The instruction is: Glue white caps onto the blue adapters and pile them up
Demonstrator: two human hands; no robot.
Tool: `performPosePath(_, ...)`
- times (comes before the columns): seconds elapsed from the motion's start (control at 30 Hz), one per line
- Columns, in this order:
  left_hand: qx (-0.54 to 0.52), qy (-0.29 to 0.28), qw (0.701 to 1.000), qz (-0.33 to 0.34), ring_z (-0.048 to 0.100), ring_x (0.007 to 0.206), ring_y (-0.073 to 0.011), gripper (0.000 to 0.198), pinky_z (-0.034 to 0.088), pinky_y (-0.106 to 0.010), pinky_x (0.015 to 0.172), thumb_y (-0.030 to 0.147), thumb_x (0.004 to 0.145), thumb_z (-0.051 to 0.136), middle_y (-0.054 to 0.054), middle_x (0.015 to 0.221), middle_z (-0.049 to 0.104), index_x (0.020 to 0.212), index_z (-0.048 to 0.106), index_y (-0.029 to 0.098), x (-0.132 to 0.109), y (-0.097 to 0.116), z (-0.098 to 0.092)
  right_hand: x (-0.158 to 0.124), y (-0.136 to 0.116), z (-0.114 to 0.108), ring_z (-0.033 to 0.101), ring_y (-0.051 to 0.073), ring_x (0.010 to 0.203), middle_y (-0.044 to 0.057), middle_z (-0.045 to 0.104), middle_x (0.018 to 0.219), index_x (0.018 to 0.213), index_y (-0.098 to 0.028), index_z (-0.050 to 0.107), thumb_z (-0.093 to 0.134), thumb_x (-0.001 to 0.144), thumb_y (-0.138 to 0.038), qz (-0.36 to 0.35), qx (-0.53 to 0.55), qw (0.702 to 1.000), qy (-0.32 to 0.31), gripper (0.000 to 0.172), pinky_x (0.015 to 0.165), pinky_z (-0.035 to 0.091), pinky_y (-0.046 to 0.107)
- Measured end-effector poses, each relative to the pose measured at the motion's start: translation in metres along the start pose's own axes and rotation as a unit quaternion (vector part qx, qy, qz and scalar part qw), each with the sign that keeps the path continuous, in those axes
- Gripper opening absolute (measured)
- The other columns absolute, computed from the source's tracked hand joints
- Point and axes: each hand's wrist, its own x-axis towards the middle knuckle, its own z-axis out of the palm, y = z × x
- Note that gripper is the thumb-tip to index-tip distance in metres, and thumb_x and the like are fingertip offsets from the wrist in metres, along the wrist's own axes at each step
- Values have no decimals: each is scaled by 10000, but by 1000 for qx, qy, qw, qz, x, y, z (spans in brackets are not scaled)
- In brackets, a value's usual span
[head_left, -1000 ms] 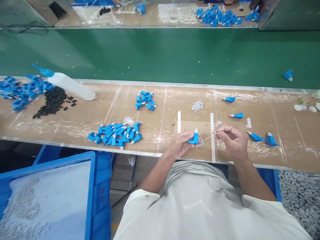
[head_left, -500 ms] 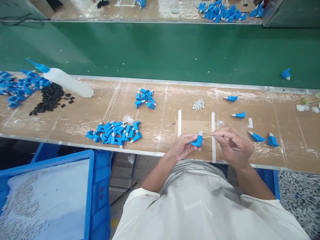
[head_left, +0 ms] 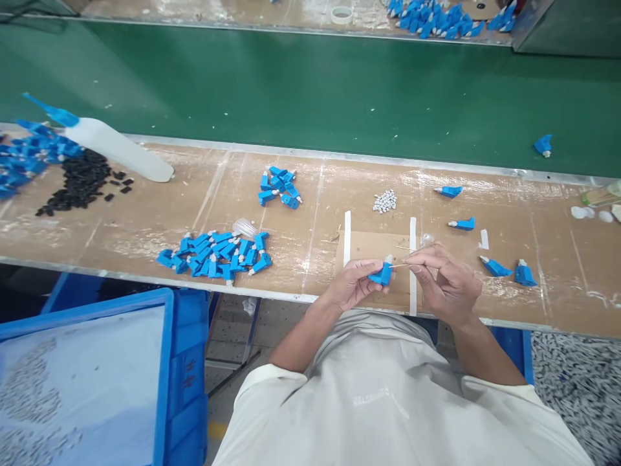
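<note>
My left hand point(head_left: 353, 283) pinches a small blue plastic part with a white tip point(head_left: 381, 273) just above the near edge of the brown workbench point(head_left: 310, 213). My right hand point(head_left: 444, 279) is closed on a thin wooden stick point(head_left: 398, 265), whose tip touches the white end of the blue part. Both hands hover over a cardboard patch point(head_left: 376, 249) taped down with white strips.
A pile of blue parts point(head_left: 216, 255) lies to the left, a smaller heap point(head_left: 279, 188) behind it. Small white pieces point(head_left: 385, 201) and loose blue parts point(head_left: 499, 266) lie right. A white squeeze bottle point(head_left: 114, 150), black bits point(head_left: 80, 183), a green conveyor point(head_left: 310, 97) and a blue crate point(head_left: 92, 375) surround.
The blue part was tilted and raised toward the stick, and my right hand brought the stick's tip to its white end. The view drifted slightly to the right.
</note>
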Motion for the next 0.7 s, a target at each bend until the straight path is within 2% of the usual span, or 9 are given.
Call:
performPosePath(0.2,7,8,1000,-3,676,532,-110,260,525,-185,546,289,785,826,-70,708,726,844,736,52,1,-1,-2,1,1,0,675,179,716,32,750,821,1002,-224,739,656,921,-92,-33,-23,999,-22,176,680,510,334)
performPosePath(0.33,11,8,1000,-5,681,549,-110,231,523,-189,554,263,821,788,-77,746,735,898,757,47,0,0,-2,4,2,0,662,187,698,35,737,797,985,-234,739,641,934,-123,-31,-34,999,-4,157,664,511,344)
performPosePath(0.5,9,10,1000,-6,682,542,-113,234,528,-182,543,272,799,810,-76,721,731,852,754,51,-1,0,-2,3,2,0,664,188,692,29,749,807,1009,-257,727,629,944,-136,-32,-33,999,-30,168,665,513,350)
performPosePath(0.7,13,5,1000,-3,683,547,-110,235,530,-172,536,280,790,812,-70,725,733,836,754,57,-2,0,-1,2,1,0,673,195,707,34,747,807,1010,-255,744,648,933,-133,-22,-14,999,-27,174,666,515,359)
